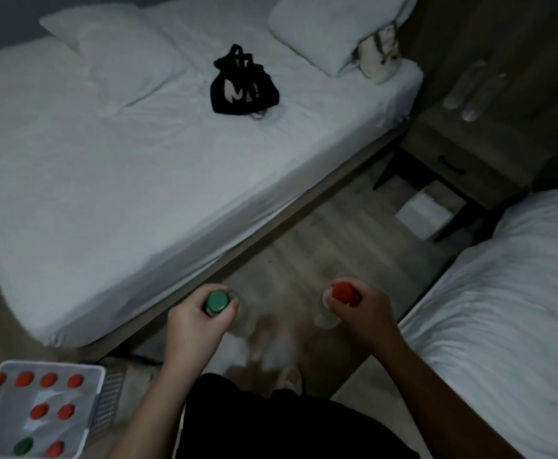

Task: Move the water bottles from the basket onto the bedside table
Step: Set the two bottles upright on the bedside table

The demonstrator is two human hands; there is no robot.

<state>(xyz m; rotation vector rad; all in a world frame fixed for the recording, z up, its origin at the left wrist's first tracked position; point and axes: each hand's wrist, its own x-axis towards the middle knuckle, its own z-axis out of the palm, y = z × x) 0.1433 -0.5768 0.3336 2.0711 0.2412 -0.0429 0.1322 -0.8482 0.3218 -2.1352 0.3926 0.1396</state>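
My left hand (198,321) grips a clear water bottle with a green cap (218,301) by its neck, above the floor between the beds. My right hand (362,313) holds a second clear bottle with a red cap (342,291) the same way. At the bottom left a white basket (100,397) stands on the floor with several bottles in it, most red-capped (49,380), one green-capped (23,446). The wooden bedside table (449,140) stands at the far right between the beds, with two clear bottles (476,91) on top.
A white bed (138,167) fills the left, with a black bag (243,84), pillows and a pale bag (380,53) on it. A second white bed (519,309) lies at the right. A white box (425,210) sits under the table. A wooden floor strip runs between the beds.
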